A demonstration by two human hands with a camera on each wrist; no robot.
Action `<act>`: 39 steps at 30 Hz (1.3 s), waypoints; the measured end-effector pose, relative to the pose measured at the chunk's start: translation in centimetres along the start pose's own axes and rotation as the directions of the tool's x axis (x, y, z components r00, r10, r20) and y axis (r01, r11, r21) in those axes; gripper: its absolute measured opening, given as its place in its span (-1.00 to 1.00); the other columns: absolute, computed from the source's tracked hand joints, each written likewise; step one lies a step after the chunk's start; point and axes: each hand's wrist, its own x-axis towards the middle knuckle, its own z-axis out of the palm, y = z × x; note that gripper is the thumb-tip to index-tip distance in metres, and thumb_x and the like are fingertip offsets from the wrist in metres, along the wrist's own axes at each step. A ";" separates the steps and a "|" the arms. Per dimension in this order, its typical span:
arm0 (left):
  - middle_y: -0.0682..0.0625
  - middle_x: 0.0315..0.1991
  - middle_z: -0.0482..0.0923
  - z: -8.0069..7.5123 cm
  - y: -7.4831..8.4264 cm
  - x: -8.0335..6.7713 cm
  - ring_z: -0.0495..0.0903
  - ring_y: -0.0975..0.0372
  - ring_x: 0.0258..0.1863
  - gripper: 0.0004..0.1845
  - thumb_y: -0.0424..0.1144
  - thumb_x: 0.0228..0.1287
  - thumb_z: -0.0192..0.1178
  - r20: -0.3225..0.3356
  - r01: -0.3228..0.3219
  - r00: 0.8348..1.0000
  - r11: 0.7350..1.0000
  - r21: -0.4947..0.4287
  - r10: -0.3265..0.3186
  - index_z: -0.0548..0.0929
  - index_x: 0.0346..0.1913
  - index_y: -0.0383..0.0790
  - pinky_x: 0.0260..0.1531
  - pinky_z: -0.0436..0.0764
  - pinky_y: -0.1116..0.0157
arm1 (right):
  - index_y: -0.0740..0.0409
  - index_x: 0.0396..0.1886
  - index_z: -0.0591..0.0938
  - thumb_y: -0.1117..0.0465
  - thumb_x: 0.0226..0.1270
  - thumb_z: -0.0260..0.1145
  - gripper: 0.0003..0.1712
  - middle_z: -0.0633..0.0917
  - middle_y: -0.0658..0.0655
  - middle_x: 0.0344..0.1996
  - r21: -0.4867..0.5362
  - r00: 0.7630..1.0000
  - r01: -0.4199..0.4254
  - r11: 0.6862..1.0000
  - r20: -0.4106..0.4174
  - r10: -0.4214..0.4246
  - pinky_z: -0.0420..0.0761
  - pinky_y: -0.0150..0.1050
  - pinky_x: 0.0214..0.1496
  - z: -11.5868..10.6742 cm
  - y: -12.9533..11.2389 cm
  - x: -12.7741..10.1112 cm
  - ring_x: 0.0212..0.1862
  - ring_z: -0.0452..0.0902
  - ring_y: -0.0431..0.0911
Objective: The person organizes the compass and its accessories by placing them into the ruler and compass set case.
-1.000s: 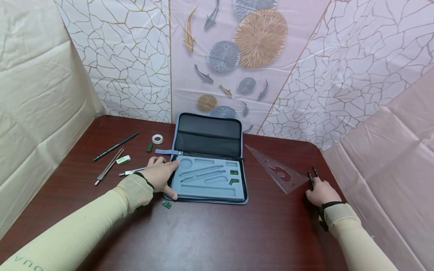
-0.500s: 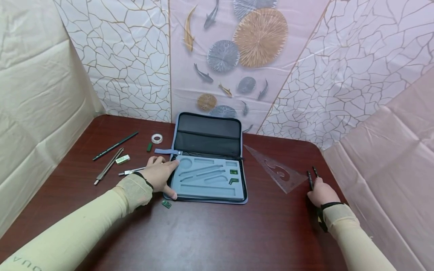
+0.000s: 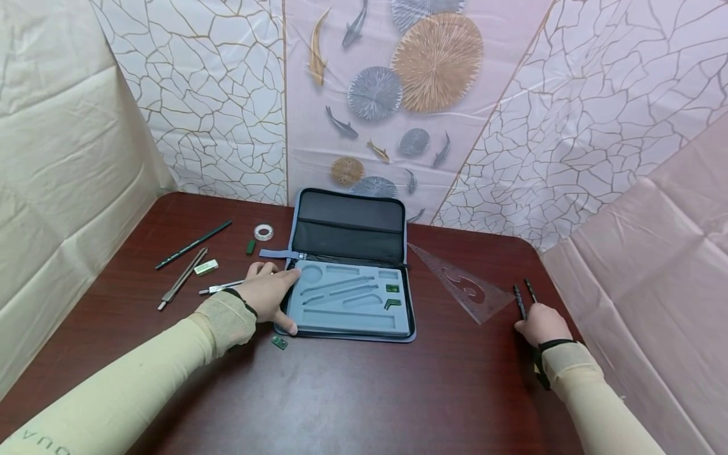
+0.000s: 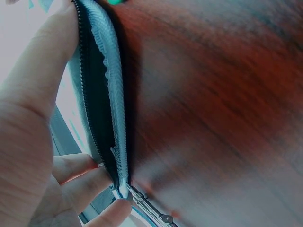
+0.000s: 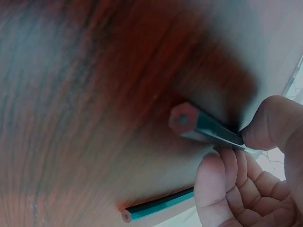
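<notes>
An open grey zip case [image 3: 409, 319] with a moulded foam tray lies mid-table, its lid propped against the wall. My left hand [image 3: 267, 294] rests spread over the case's left edge, thumb at the front corner and index finger at the tray's back corner. In the left wrist view the left hand [image 4: 33, 142] lies along the case's zip edge [image 4: 111, 94]. At the table's right edge my right hand [image 3: 537, 323] pinches a dark green pencil [image 5: 203, 127] between thumb and fingers. A second pencil [image 5: 156, 208] lies beside it on the table.
A clear set square [image 3: 466, 284] lies between the case and my right hand. Left of the case are a long pencil [image 3: 193, 244], a tape roll [image 3: 263, 232], an eraser [image 3: 206, 268], a metal tool [image 3: 183, 278] and a pen [image 3: 218, 289]. A small green piece [image 3: 279, 342] sits by the case's front corner.
My right hand has shifted a little to the right at the two pencils. The left hand and the case have not moved.
</notes>
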 end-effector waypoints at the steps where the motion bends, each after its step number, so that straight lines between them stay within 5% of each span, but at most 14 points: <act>1: -0.13 0.41 0.25 0.0 0.0 0.0 0.20 -0.10 0.26 0.27 0.37 -0.26 0.45 0.001 0.000 1.000 1.000 -0.001 0.000 0.16 0.49 -0.23 0.23 -0.01 -0.13 | 0.18 -0.73 0.44 0.16 0.08 0.34 -0.67 0.50 0.19 -0.64 -0.001 1.000 0.004 1.000 -0.006 -0.004 0.46 0.11 -0.41 0.0 0.0 0.0 -0.56 0.43 0.09; 14: -0.13 0.40 0.27 0.3 -0.2 0.1 0.20 -0.09 0.25 0.28 0.39 -0.29 0.45 -0.011 -0.006 1.000 1.000 -0.005 0.006 0.16 0.49 -0.22 0.22 -0.02 -0.13 | 0.16 -0.66 0.43 0.25 0.04 0.31 -0.76 0.47 0.09 -0.70 0.029 0.993 0.091 0.995 -0.084 -0.088 0.40 -0.03 -0.51 -1.6 -0.8 -0.1 -0.60 0.39 0.02; 30: -0.12 0.40 0.26 0.4 -0.2 0.2 0.20 -0.09 0.25 0.30 0.40 -0.30 0.44 -0.003 0.004 1.000 1.000 0.004 -0.004 0.15 0.49 -0.21 0.21 0.00 -0.13 | 0.21 -0.25 0.62 0.29 0.21 0.31 -0.87 0.60 0.04 -0.57 -0.012 0.954 0.238 0.971 -0.185 -0.236 0.41 -0.11 -0.60 -2.7 -8.0 -0.7 -0.59 0.45 -0.08; 33: -0.12 0.40 0.26 0.4 -0.1 0.2 0.19 -0.10 0.25 0.30 0.40 -0.30 0.44 0.002 0.008 1.000 1.000 0.003 -0.008 0.15 0.49 -0.21 0.21 0.00 -0.13 | 0.15 -0.22 0.63 0.30 0.24 0.32 -0.88 0.61 0.03 -0.52 -0.040 0.921 0.324 0.945 -0.215 -0.325 0.41 -0.14 -0.58 -2.4 -10.0 -1.0 -0.55 0.46 -0.10; 39: -0.11 0.41 0.26 0.2 0.1 0.1 0.19 -0.09 0.26 0.30 0.40 -0.30 0.44 0.008 0.022 1.000 1.000 0.006 -0.022 0.14 0.50 -0.21 0.21 0.00 -0.13 | 0.09 -0.29 0.64 0.31 0.22 0.39 -0.90 0.60 0.00 -0.48 -0.114 0.797 0.527 0.842 -0.278 -0.537 0.52 -0.11 -0.46 -1.5 -14.7 -1.6 -0.45 0.52 -0.08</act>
